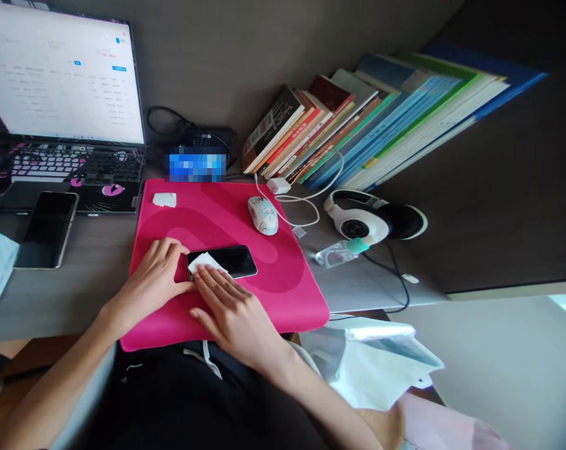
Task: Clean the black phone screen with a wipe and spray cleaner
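A black-screened smartphone point(238, 259) lies flat on a pink desk mat point(283, 300), its long side running left to right. My left hand point(156, 275) grips the phone's left end, with the fingers at the far corner and the thumb at the near one. Under the fingertips of my right hand point(240, 315) a folded white tissue point(206, 259) is pressed onto the left part of the screen. Those fingers are nearly straight and close together, with the thumb apart over the mat. Part of the tissue and the phone's near edge are hidden by the right fingers.
Behind the hands are a small white folded piece point(164, 199) and a computer mouse point(262, 215). A laptop point(71, 81) and another phone point(47, 230) are at left. To the right lie a clear bottle point(335, 255), headphones point(374, 219), a white cable point(306, 199) and leaning books point(339, 119).
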A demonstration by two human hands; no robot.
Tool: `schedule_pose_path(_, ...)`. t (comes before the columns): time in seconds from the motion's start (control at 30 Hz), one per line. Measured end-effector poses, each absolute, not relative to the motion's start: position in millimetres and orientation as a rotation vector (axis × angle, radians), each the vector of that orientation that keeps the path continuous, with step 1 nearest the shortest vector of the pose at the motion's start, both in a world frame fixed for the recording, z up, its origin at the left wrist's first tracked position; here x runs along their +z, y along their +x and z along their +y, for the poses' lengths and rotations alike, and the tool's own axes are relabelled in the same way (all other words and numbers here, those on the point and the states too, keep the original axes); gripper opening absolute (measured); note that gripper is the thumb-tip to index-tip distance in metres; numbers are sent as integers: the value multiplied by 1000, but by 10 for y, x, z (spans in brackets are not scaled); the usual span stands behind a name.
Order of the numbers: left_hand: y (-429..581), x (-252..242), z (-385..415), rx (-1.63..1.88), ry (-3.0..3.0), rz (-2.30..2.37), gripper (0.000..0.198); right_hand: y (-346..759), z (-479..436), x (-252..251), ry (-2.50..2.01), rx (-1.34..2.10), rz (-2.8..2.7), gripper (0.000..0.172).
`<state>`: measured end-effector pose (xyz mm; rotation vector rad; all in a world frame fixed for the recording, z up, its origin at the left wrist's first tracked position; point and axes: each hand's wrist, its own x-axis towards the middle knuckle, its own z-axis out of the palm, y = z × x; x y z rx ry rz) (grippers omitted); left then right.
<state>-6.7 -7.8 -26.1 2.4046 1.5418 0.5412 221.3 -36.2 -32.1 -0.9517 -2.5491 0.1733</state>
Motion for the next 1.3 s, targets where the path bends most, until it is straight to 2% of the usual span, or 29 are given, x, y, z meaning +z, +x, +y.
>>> schedule_pose_path(0.17,-82,-253,-56,536,2413,1537,43,2039,-162,-317,-957,233,-2541,56)
schedule_pose_path(0.33,-90,-332,-35,624,2356,1568,56,2009,-91,-343,-942,237,-2536,56)
schedule_pose_path(0.67,-114,-325,-51,566,2374,1542,52,2276,-271,-285,-852,209,-2500,44)
schedule_pose_path(0.93,-95,-240,-74,512,2360,1534,60,2496,-252,-338,-1000,60,-2417,38)
schedule_pose_path(1.3,-59,-195,-60,479,2406,1540,56,2622,-35,-477,-1279,22,-2350,53)
